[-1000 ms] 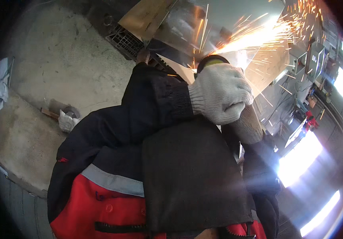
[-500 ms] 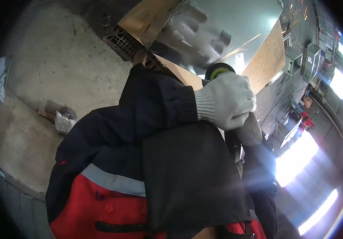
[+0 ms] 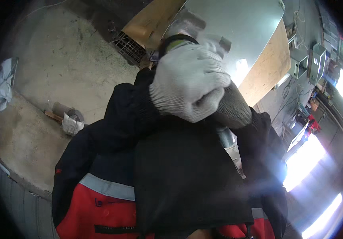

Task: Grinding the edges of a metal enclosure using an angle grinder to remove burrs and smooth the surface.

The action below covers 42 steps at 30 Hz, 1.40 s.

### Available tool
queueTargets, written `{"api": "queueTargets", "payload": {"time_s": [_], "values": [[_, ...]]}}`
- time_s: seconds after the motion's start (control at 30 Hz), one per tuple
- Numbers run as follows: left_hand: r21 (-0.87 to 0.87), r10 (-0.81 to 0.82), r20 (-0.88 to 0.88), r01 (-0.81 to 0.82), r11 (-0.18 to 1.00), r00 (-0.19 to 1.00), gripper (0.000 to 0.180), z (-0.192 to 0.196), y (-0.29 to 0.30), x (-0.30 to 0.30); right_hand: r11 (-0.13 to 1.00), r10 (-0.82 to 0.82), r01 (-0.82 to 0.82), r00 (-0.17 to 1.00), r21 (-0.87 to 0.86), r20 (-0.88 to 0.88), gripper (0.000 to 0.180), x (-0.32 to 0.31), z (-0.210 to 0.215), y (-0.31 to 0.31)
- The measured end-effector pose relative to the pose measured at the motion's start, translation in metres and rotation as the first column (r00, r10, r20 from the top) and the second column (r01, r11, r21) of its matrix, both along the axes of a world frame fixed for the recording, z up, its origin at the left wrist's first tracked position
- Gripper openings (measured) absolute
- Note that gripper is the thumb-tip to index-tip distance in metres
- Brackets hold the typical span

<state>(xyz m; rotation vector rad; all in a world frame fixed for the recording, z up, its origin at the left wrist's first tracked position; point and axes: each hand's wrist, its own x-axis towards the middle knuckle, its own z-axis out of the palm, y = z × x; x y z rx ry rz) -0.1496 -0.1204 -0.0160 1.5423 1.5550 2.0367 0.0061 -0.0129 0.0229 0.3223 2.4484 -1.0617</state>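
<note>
My left hand point(image 3: 191, 81), in a white knit glove, is closed around the head end of an angle grinder point(image 3: 177, 41). Past its knuckles only the grinder's round dark rim and yellow-green inner disc show. My right hand point(image 3: 233, 107), in a grey glove, sits just behind and to the right, closed on the grinder's body, which is mostly hidden beneath both gloves. Ahead lies a shiny metal sheet point(image 3: 245, 26) with dull, scuffed patches on its left part. The grinder's disc overlaps the sheet's near left area; whether it touches I cannot tell.
Wooden board point(image 3: 266, 59) juts out under the sheet on the right, and brown board point(image 3: 149, 20) on the left. A dark grid crate point(image 3: 129, 47) stands beside it. A white bag point(image 3: 72, 125) lies on the concrete floor point(image 3: 67, 67). Grey metal boxes point(image 3: 317, 61) stand at right.
Both hands and the grinder have shifted left and look larger in view. Orange sparks flew from the disc before; none show now.
</note>
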Motion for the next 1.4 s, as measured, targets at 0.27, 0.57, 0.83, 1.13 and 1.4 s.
{"api": "queueTargets", "payload": {"time_s": [0.27, 0.57, 0.83, 1.13, 1.4], "values": [[-0.018, -0.048, 0.079, 0.050, 0.999, 0.996, 0.022, -0.004, 0.007, 0.026, 0.775, -0.432, 0.467, 0.883, -0.425, 0.183, 0.034, 0.031, 0.011, -0.002], [0.030, 0.030, 0.109, -0.033, 0.999, 0.994, 0.020, -0.014, 0.002, 0.019, 0.948, -0.136, 0.204, 0.953, -0.243, 0.269, 0.034, -0.002, 0.016, 0.006], [-0.071, -0.004, 0.133, 0.013, 0.997, 0.991, 0.018, -0.002, -0.002, 0.029, 0.976, -0.148, 0.178, 0.965, -0.129, 0.218, 0.035, 0.017, 0.014, 0.003], [0.024, 0.113, 0.082, -0.115, 0.993, 0.990, 0.012, -0.006, -0.015, 0.005, 0.953, -0.175, 0.234, 0.944, -0.194, 0.278, 0.039, -0.013, 0.021, -0.009], [0.007, -0.006, 0.118, 0.005, 1.000, 0.993, 0.010, -0.003, -0.014, 0.000, 0.912, -0.334, 0.374, 0.915, -0.168, 0.225, 0.048, -0.019, 0.023, -0.021]]}}
